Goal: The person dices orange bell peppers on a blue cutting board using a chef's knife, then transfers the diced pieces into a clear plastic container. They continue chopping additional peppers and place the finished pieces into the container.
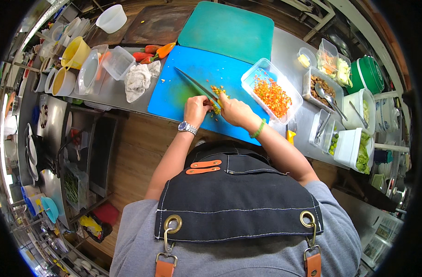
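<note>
My right hand is closed around the handle of a kitchen knife. Its long blade points away to the far left, over the blue cutting board. Close to the blade, my left hand has its fingers curled together against yellow-orange pepper, partly hidden between the hands. A small heap of chopped yellow pepper lies just beyond the knife. On the board's right side stands a clear plastic tub of diced red and orange pepper.
Whole red and orange peppers and a crumpled white cloth lie left of the board. A green cutting board adjoins it behind. Food tubs crowd the right; bowls line the left. A yellow-handled tool lies near the front edge.
</note>
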`<state>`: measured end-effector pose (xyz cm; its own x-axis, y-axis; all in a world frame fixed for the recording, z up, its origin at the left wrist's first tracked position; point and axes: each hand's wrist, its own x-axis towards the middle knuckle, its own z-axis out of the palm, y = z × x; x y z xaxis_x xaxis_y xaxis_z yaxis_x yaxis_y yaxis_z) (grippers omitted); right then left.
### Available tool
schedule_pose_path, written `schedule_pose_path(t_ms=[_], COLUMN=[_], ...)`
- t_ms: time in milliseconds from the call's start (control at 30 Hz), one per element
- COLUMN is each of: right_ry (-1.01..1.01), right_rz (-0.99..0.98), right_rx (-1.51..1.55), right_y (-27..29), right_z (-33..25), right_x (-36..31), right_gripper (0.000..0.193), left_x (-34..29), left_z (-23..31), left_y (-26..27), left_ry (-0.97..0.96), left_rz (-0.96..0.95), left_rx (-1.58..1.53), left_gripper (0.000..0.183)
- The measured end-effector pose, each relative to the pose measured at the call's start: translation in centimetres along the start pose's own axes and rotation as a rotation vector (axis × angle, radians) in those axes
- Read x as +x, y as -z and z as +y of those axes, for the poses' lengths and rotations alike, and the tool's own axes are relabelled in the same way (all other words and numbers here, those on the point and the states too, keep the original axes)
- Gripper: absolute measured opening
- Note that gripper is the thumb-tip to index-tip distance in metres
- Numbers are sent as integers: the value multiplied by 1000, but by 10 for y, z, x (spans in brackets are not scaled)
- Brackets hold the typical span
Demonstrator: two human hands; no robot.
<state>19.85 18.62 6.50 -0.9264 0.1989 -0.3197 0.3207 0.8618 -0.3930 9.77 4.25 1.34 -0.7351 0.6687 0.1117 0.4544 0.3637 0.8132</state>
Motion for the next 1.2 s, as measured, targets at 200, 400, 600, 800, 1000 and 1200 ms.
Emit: schedule_pose_path(t_ms=[200, 400, 600, 800, 1000, 1200], right_ry=[49, 75, 22, 110, 54, 49], right_rz=[128, 91, 116, 127, 98, 127], right_rx=[-27, -22, -17, 25, 53, 89], right_y=[-37, -10, -43, -11, -13, -45], right_z=[12, -1, 7, 5, 4, 13], right_x=[-17, 16, -15, 30, -21, -19], right_gripper=[19, 24, 22, 26, 28, 28], left_x=[3, 4, 3, 0, -1, 3], left_z=[-1, -2, -3, -7, -14, -15], left_y=[0, 3, 2, -1, -1, 0], left_ry=[14, 3, 10, -39, -36, -10], left_rz=[-25, -26, -22, 7, 9, -47], left_rx=[15, 45, 13, 44, 47, -18], left_gripper=[10, 7, 8, 13, 14, 12])
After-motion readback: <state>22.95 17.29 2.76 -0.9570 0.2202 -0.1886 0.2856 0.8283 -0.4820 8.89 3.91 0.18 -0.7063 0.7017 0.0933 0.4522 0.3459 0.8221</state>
